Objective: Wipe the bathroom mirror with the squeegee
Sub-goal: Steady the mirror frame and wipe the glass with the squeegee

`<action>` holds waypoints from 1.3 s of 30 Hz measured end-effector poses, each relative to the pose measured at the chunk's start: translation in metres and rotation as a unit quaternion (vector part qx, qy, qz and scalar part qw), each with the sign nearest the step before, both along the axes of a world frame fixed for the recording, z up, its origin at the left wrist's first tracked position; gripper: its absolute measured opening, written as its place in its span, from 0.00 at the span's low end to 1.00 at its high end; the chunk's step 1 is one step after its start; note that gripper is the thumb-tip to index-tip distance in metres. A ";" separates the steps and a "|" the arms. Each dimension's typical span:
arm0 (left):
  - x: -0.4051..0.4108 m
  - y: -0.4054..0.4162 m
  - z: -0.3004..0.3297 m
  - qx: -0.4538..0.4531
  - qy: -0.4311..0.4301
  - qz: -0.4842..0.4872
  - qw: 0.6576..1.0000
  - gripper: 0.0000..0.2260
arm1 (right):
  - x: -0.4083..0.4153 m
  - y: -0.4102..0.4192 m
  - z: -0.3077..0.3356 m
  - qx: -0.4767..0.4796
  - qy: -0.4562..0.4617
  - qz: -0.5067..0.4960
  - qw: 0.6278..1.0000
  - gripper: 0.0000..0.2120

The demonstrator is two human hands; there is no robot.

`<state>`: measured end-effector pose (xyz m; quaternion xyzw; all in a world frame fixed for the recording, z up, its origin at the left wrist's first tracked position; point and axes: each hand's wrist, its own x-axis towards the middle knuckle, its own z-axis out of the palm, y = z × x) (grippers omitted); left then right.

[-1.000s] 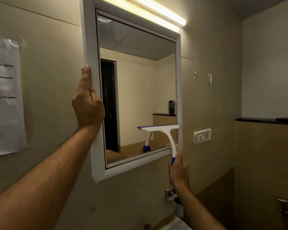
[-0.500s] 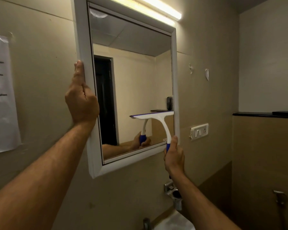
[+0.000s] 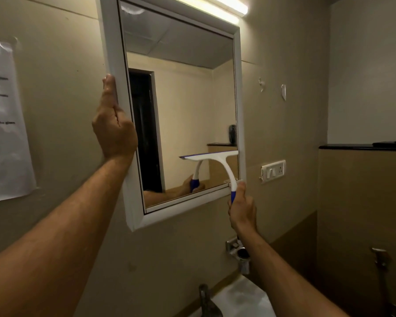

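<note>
The white-framed bathroom mirror (image 3: 240,88) hangs on the beige wall. My left hand (image 3: 113,124) grips its left frame edge, thumb pointing up along the outer side. A white squeegee (image 3: 215,157) with a blue handle lies with its blade flat against the glass in the lower right part of the mirror. My right hand (image 3: 242,208) grips the blue handle just below the mirror's bottom right corner. The glass reflects that hand and the squeegee.
A lit tube light (image 3: 226,8) runs above the mirror. A paper notice (image 3: 2,124) hangs on the wall at left. A switch plate (image 3: 273,171) is right of the mirror. Below are a holder (image 3: 240,252), a tap (image 3: 204,298) and a white basin (image 3: 242,298). A dark ledge (image 3: 361,147) runs at right.
The squeegee blade has travelled a little up the glass in the lower right part of the mirror, with my right hand following. My left hand keeps its hold on the frame.
</note>
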<state>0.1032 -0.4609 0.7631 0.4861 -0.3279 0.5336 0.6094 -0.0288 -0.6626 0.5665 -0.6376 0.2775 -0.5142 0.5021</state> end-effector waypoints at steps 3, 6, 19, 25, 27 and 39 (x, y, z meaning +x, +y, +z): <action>0.000 0.000 -0.004 0.001 -0.003 -0.006 1.000 0.22 | 0.003 0.001 -0.009 0.016 0.013 -0.004 1.000 0.30; 0.000 0.000 -0.013 0.000 -0.002 -0.013 1.000 0.23 | 0.002 -0.004 -0.039 -0.025 0.076 -0.037 0.996 0.20; 0.000 0.001 -0.045 0.006 0.018 -0.017 1.000 0.22 | -0.005 -0.008 -0.009 -0.002 0.019 -0.017 1.000 0.34; -0.004 0.003 -0.064 0.024 0.035 -0.016 0.999 0.22 | -0.010 -0.003 -0.040 -0.043 0.117 -0.046 0.991 0.19; -0.005 0.003 -0.066 0.024 0.040 -0.014 0.999 0.22 | -0.015 -0.003 -0.048 -0.025 0.120 -0.044 0.991 0.19; -0.004 0.000 -0.067 0.008 0.031 -0.046 0.998 0.21 | -0.010 0.002 -0.012 0.025 0.029 0.026 0.999 0.38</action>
